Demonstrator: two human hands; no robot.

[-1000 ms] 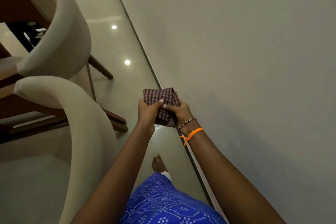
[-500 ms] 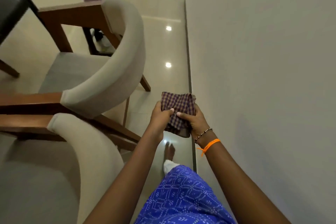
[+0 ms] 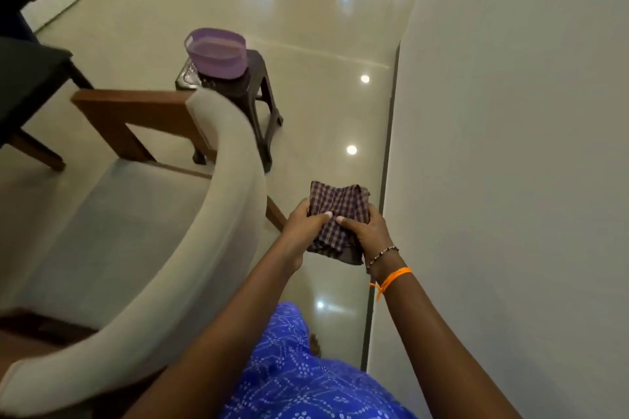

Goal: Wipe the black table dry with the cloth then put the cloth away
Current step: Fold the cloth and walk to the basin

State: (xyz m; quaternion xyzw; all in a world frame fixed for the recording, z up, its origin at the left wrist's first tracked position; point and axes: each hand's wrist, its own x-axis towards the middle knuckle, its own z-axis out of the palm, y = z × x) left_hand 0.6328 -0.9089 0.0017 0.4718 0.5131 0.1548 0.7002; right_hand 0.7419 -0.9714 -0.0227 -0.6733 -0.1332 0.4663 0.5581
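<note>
Cloth, folded, sits clamped between our left hand and right hand; no desk shows, so we judge only stowing remains, perhaps the basin.

Wall close on right, running full length of path. Curved chair back close on left. Narrow strip of bare glossy floor open between them. Dark stool with purple basket stands ahead left, beyond chair.

Checked woven cloth; glossy floor
</note>
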